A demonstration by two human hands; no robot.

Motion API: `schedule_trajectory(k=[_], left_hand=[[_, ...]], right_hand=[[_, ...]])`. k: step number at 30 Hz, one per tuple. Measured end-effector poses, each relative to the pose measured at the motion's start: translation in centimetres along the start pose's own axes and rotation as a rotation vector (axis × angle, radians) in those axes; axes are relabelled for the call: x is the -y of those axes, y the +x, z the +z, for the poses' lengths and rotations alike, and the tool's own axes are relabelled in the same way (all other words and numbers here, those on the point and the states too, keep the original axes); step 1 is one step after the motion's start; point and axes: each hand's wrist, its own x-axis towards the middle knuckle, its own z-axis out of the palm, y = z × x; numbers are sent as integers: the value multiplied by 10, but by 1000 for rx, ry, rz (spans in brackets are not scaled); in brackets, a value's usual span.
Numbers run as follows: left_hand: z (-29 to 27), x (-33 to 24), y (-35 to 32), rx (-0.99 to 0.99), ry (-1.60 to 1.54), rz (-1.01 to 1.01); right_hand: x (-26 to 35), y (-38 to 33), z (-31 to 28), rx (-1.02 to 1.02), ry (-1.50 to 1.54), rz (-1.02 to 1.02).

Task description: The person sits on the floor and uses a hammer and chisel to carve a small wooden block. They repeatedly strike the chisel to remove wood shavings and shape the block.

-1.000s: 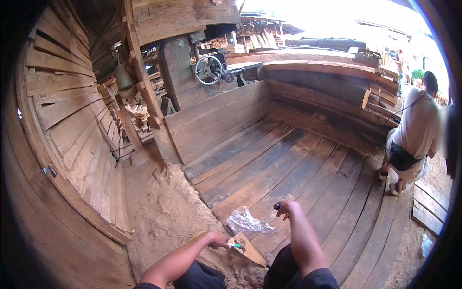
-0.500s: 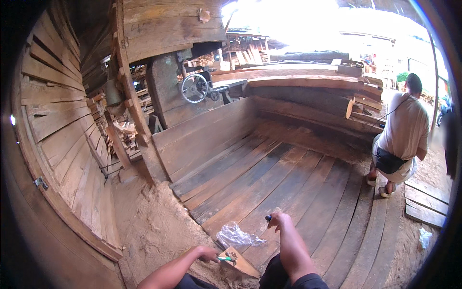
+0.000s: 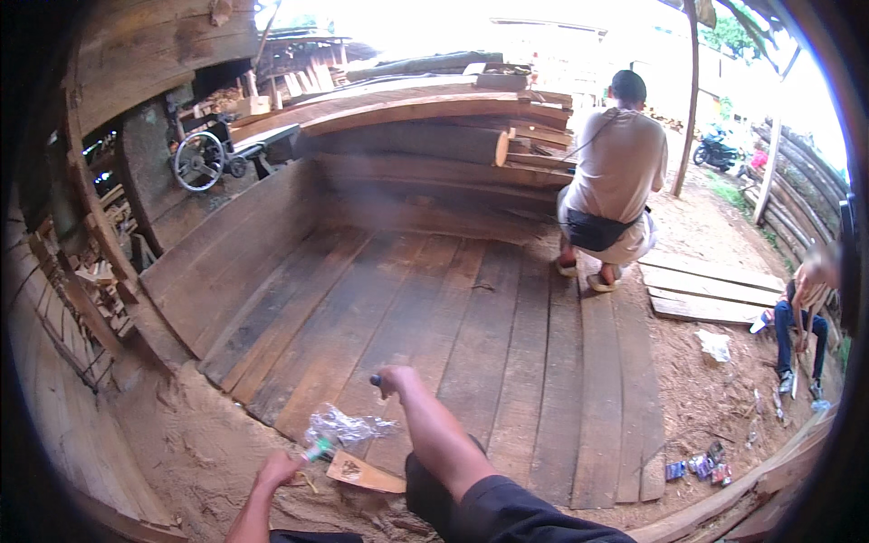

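My left hand (image 3: 279, 469) is closed around a small slim thing with a green and pale end (image 3: 319, 448), blurred, its kind unclear. That end reaches just past the upper left corner of a small flat piece of wood (image 3: 369, 474), which lies by my knee. A crumpled clear plastic bag (image 3: 351, 425) rests on the planks beyond it. Stretched out over the plank floor (image 3: 471, 362), my right hand (image 3: 395, 382) grips a thing with a short dark end (image 3: 376, 380). The rest of that thing is hidden in my fist.
A person (image 3: 620, 172) squats ahead with their back to me. Another person (image 3: 804, 312) sits at the far right. Long timbers (image 3: 407, 149) are stacked at the back, near a machine with a handwheel (image 3: 198, 161). Small packets (image 3: 701, 465) lie on sawdust at right.
My view has swung to the right, bringing the seated person and packets into sight. The green-ended thing has gone from above the wood piece to its upper left corner. Both hands keep their grips.
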Motion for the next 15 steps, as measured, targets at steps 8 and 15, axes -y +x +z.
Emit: schedule_trajectory(k=[8, 15], left_hand=[[-55, -69, -43, -741, -1213, 490], [-48, -65, -43, -799, -1079, 799]], right_hand=[[0, 33, 12, -18, -80, 15], [-8, 34, 11, -37, -79, 14]])
